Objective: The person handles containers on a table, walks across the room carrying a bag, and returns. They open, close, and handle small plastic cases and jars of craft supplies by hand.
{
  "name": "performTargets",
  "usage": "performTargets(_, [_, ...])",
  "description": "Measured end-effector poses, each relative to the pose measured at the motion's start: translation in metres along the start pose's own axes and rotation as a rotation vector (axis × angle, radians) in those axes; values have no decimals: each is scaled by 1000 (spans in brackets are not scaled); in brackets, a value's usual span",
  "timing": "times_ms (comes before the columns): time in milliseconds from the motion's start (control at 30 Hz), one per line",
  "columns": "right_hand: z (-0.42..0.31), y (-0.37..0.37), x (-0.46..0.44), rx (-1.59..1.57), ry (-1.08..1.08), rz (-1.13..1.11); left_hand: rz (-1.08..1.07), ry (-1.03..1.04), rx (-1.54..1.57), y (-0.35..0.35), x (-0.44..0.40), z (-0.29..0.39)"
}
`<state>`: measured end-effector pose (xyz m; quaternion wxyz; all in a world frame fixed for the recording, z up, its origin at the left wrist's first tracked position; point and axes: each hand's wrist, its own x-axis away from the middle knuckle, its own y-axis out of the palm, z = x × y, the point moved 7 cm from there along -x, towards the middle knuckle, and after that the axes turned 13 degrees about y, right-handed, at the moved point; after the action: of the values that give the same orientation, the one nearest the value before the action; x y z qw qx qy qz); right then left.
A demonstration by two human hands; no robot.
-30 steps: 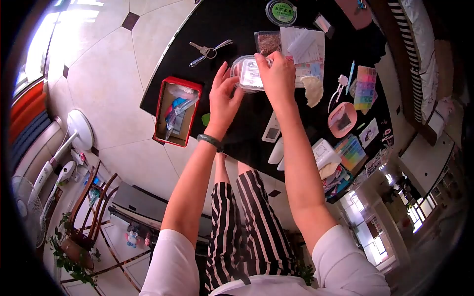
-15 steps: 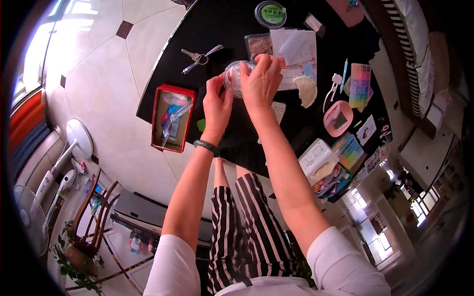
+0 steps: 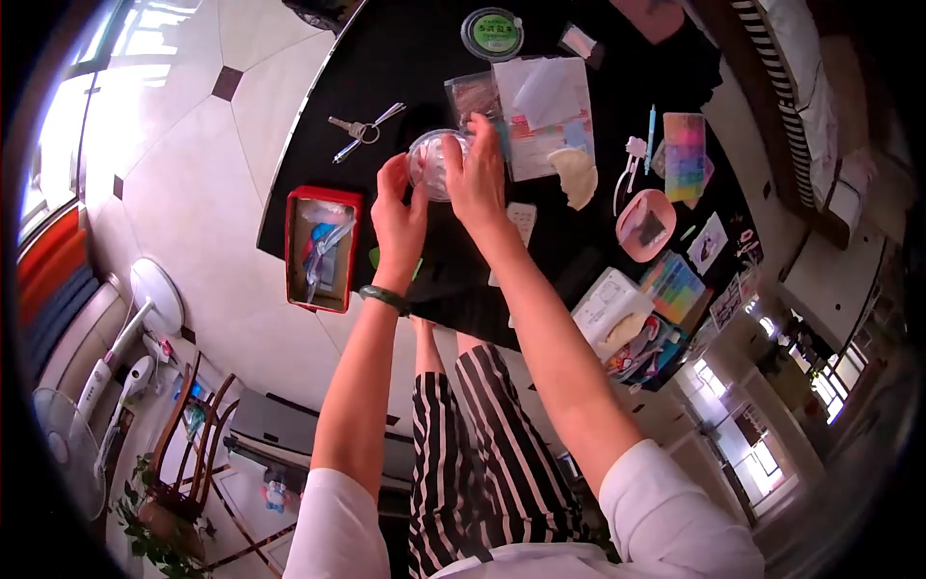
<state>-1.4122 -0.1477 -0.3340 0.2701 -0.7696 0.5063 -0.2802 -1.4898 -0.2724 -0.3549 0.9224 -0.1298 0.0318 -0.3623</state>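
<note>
A clear round plastic container (image 3: 426, 159) is between my two hands above the black table. My left hand (image 3: 397, 217) grips its left side, with thumb and fingers bent around the rim. My right hand (image 3: 476, 181) curves over the right side of the container, its thumb against it and its fingers partly stretched toward the far side. Whether the container has a lid on cannot be made out. Just beyond the right fingertips lies a small clear bag of brownish-red contents (image 3: 474, 96). Papers (image 3: 540, 145) lie to the right of that hand.
Left of my hands are keys on a ring (image 3: 355, 127) and a red-edged box (image 3: 292, 251) of small items. A green-labelled round tub (image 3: 492, 35) sits at the far side. Rightward lie a torn beige piece (image 3: 576, 178), a pink tray (image 3: 632, 248) and colored sheets (image 3: 685, 159).
My view has shifted, so the tabletop sits farther left. My right fingers have straightened from curled over the container's top to reaching along its far right side. My left hand keeps its hold.
</note>
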Motion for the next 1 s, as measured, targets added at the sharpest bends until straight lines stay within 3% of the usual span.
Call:
performTargets(200, [14, -26, 13, -293, 177, -47, 13, -34, 92, -4, 0, 0])
performTargets(333, [31, -63, 33, -185, 166, 70, -20, -23, 37, -12, 2, -5])
performTargets(433, [53, -79, 57, -214, 317, -9, -70, 24, 3, -10, 1, 3])
performTargets(500, [61, -91, 76, -187, 311, 14, -96, -35, -41, -9, 0, 6])
performTargets(533, [64, -95, 85, -164, 304, 23, -96, 33, -65, -9, -3, 14])
performTargets(567, [69, -99, 93, -158, 307, 22, -73, 7, -107, -12, -1, 18])
performTargets(633, [81, -104, 117, -121, 403, -3, 30, 165, -312, -22, 2, 40])
performTargets(667, [83, -109, 127, -107, 392, 6, 79, 100, -202, -26, 13, 50])
performTargets(767, [90, -112, 163, -219, 519, -82, -153, 179, -302, -23, 56, 73])
performTargets(833, [110, -93, 200, -298, 720, -232, -152, 156, -205, -6, 92, 111])
performTargets(900, [129, -71, 244, -532, 985, -479, -346, 228, -216, 17, 137, 138])
performTargets(967, [101, -82, 260, -1020, 1186, -472, -597, 162, -117, 36, 195, 146])
performTargets(1000, [94, -73, 270, -1453, 1219, -603, -795, 216, -251, 40, 222, 145])
